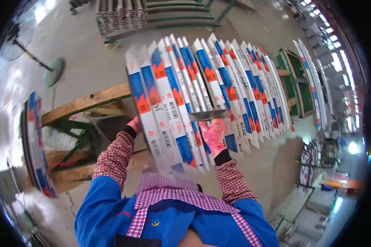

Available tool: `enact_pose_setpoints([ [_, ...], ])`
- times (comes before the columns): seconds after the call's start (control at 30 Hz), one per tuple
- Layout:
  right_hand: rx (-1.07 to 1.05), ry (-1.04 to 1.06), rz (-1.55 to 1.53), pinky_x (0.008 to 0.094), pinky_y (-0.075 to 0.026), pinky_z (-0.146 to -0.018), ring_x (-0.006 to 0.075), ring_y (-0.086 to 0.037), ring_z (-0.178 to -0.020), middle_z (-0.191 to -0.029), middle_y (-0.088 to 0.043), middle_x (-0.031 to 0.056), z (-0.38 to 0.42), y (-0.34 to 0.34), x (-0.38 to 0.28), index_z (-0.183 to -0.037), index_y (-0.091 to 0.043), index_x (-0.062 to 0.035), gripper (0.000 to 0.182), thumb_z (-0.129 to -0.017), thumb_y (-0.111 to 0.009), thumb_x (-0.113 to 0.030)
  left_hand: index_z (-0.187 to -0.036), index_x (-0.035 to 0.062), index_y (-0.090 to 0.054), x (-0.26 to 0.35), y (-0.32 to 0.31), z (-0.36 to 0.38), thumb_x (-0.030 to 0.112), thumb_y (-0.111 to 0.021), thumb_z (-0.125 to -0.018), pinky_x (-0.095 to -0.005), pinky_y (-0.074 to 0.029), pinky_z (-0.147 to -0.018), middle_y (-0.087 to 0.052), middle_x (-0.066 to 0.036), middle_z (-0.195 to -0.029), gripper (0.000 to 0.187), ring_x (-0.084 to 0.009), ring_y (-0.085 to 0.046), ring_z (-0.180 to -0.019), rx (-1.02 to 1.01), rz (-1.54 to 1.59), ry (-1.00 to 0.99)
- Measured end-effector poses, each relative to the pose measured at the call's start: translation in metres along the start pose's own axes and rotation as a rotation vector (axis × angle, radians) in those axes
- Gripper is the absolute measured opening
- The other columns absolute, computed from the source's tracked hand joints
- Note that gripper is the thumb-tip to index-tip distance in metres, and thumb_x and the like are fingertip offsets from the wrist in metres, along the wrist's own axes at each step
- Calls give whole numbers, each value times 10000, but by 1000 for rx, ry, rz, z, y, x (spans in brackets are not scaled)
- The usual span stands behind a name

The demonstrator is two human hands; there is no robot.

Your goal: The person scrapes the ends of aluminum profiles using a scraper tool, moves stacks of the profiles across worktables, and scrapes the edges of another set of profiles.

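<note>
Both hands in pink gloves. Right hand closed around the lower part of a wrapped strip, fingers curled over its front face. Left hand mostly hidden behind the near edge of the bundle; only the glove's knuckles show, pressed against the outermost strip. Whether its fingers are clasped cannot be told.

Held thing: a fan of long wrapped strips, white wrapping with blue and orange-red print and small barcodes. They stand tilted, lower ends near the chest, upper ends spread away. Count is roughly twenty; motion blur at the near end and overlap at the far end prevent an exact figure. They touch edge to edge.

Around, largest first:
- Concrete floor, grey, glare at upper left.
- One cart at top, loaded with stacked grey metal lengths; number not countable.
- One wooden beam on a green metal frame, just left of the left hand.
- One more set of wrapped strips at far left, standing on edge.
- Further wrapped strips leaning at far right, beside a green frame.
- One standing fan, round base, upper left.

Sleeves: red-white check cuffs under a blue jacket.
</note>
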State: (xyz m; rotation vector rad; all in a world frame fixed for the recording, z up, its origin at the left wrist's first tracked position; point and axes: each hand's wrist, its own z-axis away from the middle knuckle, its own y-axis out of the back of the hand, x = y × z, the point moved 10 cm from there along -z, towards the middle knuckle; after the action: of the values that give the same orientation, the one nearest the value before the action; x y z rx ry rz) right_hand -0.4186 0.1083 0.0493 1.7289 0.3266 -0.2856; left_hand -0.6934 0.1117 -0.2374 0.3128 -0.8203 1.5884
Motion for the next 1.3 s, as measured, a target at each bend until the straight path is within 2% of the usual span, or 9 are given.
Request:
enact_pose_setpoints([
  [0.17, 102, 110, -120, 444, -440, -850, 387, -560, -969, -1030, -588, 217, 9, 0, -13, -1158, -521, 27, 450, -779, -664, -169, -1270, 29, -484, -39, 15, -95, 252, -522, -906, -263, -399, -944, -568, -79, -1210, 429, -177, -528, -1104, 31, -6, 11],
  [0.37, 103, 103, -180, 419, -451, -861, 365, -580, -976, -1031, -608, 191, 24, -11, -33, -1181, -508, 26, 488, -778, -678, -191, -1273, 39, -486, -74, 46, -136, 297, -509, -904, -274, -407, -936, -571, -75, -1208, 451, -179, -534, -1095, 84, 61, 9],
  [0.63, 178, 167, -251, 412, -439, -854, 357, -574, -954, -999, -605, 179, 32, -20, -71, -1153, -511, 25, 432, -793, -653, -167, -1277, 52, -488, -72, 77, -105, 356, -493, -901, -289, -417, -924, -575, -70, -1206, 483, -182, -541, -1083, 139, 137, -26],
  [0.87, 108, 181, -457, 425, -401, -908, 356, -538, -1008, -1094, -556, 203, 43, -47, -95, -1290, -412, 24, 556, -823, -618, -196, -1280, 63, -490, -45, 126, -18, 408, -479, -899, -302, -425, -914, -578, -65, -1204, 514, -184, -548, -1073, 207, 218, -78],
  [1.0, -45, 432, -587, 479, -340, -971, 396, -489, -1086, -1186, -512, 206, 59, -60, -175, -1312, -389, 23, 719, -762, -674, -341, -1282, 69, -491, -31, 161, 49, 438, -471, -897, -310, -430, -908, -580, -62, -1203, 533, -186, -551, -1067, 272, 270, -126],
  [1.07, -228, 538, -688, 477, -162, -1084, 406, -243, -1317, -1416, -271, 260, 81, -57, -246, -1319, -380, 49, 823, -743, -607, -493, -1283, 73, -492, -24, 176, 84, 453, -467, -897, -313, -433, -905, -581, -61, -1203, 543, -186, -553, -1064, 302, 283, -147],
  [1.17, -310, 611, -497, 479, -211, -1069, 412, -289, -1301, -1392, -307, 286, 100, -55, -294, -1334, -359, 59, 850, -747, -566, -519, -1284, 78, -493, -9, 186, 119, 475, -461, -896, -319, -436, -901, -582, -59, -1202, 557, -187, -556, -1059, 316, 309, -160],
  [1.27, -879, 558, -402, 512, -239, -1054, 434, -336, -1275, -1357, -361, 305, 102, -79, -310, -1347, -337, 62, 857, -743, -559, -504, -1286, 82, -494, 2, 190, 143, 498, -455, -895, -325, -440, -897, -584, -57, -1201, 572, -188, -559, -1055, 325, 327, -177],
  [1.3, -661, 541, -563, 486, -272, -1047, 421, -411, -1224, -1282, -456, 300, 99, -85, -313, -1284, -426, 62, 759, -736, -594, -437, -1286, 84, -494, 5, 191, 152, 505, -453, -894, -327, -441, -895, -584, -57, -1201, 577, -189, -560, -1053, 329, 330, -180],
])
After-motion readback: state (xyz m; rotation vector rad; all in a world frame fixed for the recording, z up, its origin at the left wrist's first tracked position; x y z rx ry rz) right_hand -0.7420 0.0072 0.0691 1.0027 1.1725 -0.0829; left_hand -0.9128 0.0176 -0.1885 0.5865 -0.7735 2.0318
